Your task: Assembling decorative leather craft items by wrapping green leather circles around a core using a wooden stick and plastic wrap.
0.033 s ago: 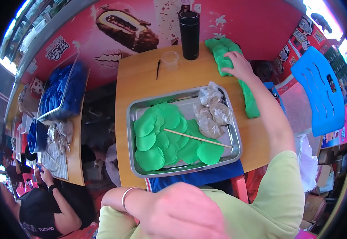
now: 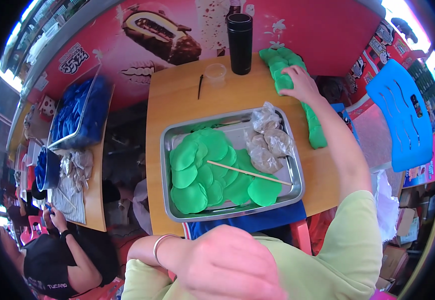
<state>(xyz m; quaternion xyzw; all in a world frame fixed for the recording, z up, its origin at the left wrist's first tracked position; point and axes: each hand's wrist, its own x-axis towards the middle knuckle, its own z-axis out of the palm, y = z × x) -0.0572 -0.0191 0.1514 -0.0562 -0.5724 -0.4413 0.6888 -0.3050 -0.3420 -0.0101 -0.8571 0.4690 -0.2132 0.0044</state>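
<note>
White lettering showed on the pink-red wall beside pictures of ice cream, and smaller white letters crossed a co-worker's black shirt. On the wooden table a metal tray contained overlapping green rounds, a thin stick lying across them, and knotted clear bags of something brownish. Behind it stood a clear cup and a black tumbler. At the left, a clear bin and a blue bucket held blue pieces. The right hand was over the green strip along the table's right side, thumb and fingers wide apart; the left hand was curled before the chest, its fingers hidden, so I couldn't tell whether it gripped anything
</note>
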